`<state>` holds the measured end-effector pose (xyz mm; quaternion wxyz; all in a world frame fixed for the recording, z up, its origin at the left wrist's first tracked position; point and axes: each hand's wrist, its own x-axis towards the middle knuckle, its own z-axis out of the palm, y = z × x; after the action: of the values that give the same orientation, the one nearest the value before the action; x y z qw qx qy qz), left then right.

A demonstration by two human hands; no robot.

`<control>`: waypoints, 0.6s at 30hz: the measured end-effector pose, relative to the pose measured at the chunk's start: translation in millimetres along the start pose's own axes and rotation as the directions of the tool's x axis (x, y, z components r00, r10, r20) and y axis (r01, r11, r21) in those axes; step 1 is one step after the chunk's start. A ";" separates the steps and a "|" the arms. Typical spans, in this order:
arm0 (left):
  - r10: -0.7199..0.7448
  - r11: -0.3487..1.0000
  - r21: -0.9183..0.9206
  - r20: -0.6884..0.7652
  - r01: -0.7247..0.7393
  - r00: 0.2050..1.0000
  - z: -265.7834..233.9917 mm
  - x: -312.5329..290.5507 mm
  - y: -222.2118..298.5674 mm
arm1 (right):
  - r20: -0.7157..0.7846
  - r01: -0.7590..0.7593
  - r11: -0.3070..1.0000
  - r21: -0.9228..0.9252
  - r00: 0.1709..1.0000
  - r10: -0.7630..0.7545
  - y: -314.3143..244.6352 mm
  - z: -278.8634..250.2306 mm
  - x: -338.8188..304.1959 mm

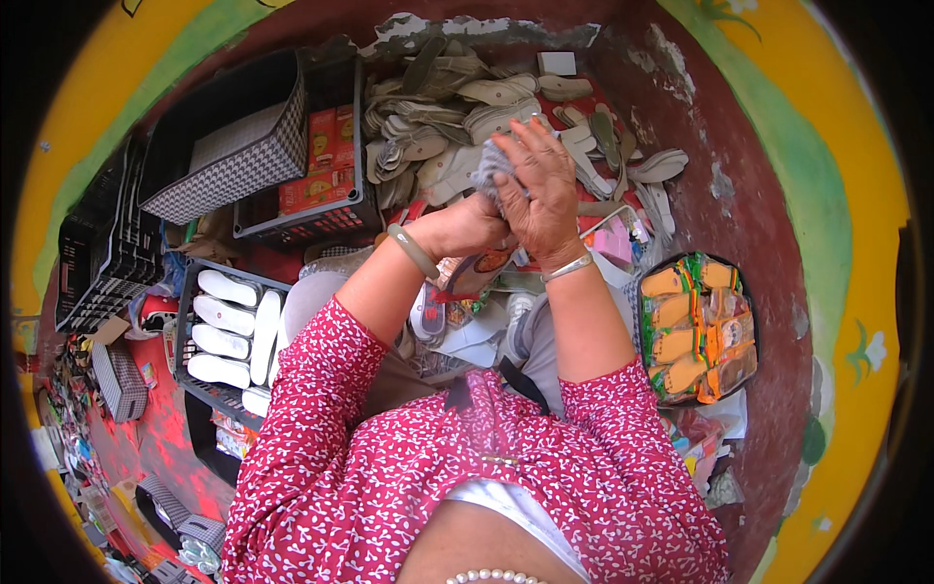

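Observation:
My left hand (pixel 472 226), with a pale green bangle at its wrist, is closed round a crumpled grey cloth (pixel 491 167) that sticks up past its fingers. Against the cloth's right side is my right hand (pixel 541 190), its fingers stretched out and its thumb beside the cloth. A silver bangle circles that wrist. Both hands are raised in front of me, the left one lower. Part of the cloth is hidden by my fingers. Beyond them lies a heap of beige and grey insoles (pixel 428 136).
White insoles (pixel 223 312) fill a black crate (pixel 187 336) on the left. Packed orange insoles (pixel 676 346) lie in a round dark basket (pixel 755 336) on the right. Behind stand a houndstooth bin (pixel 243 161) and a crate (pixel 362 200) of red boxes (pixel 321 185).

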<state>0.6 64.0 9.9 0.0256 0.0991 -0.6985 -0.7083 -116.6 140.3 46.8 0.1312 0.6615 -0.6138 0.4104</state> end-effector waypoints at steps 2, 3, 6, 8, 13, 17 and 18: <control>-0.296 0.954 -0.011 0.120 0.299 0.948 2.0 -0.1 13.6 | -0.065 -0.152 0.982 0.108 0.985 0.160 5.2 0.2 -0.6; -0.063 0.984 0.169 0.037 0.056 0.997 5.0 1.7 8.8 | -0.089 -0.223 0.961 0.164 0.967 0.240 9.9 0.9 -1.5; 0.335 0.748 0.605 0.008 -0.271 0.942 9.5 4.7 -6.7 | 0.155 -0.557 0.746 0.366 0.827 0.541 32.6 1.5 -6.3; 0.320 0.719 0.643 0.030 -0.263 0.947 6.8 -3.8 3.5 | 0.411 -0.766 0.410 0.495 0.623 0.666 41.6 3.9 -7.0; 0.271 0.905 0.342 -0.003 -0.253 0.963 3.6 -4.0 6.5 | 0.531 -0.760 0.029 0.649 0.480 0.699 68.4 9.2 -11.7; 0.300 0.700 -0.556 -0.339 -0.447 0.892 -10.8 -5.8 28.5 | 0.415 -0.503 -0.147 0.852 0.477 0.775 96.3 11.4 -29.4; 0.304 0.581 -0.640 -0.403 -0.504 0.863 -22.0 -7.0 26.8 | 0.464 -0.433 -0.265 0.862 0.463 0.755 91.5 3.9 -23.7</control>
<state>8.6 42.9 37.2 0.3122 0.0059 -0.3537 -0.8817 -197.1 135.0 -2.6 -0.4561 0.1112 -0.4249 0.7740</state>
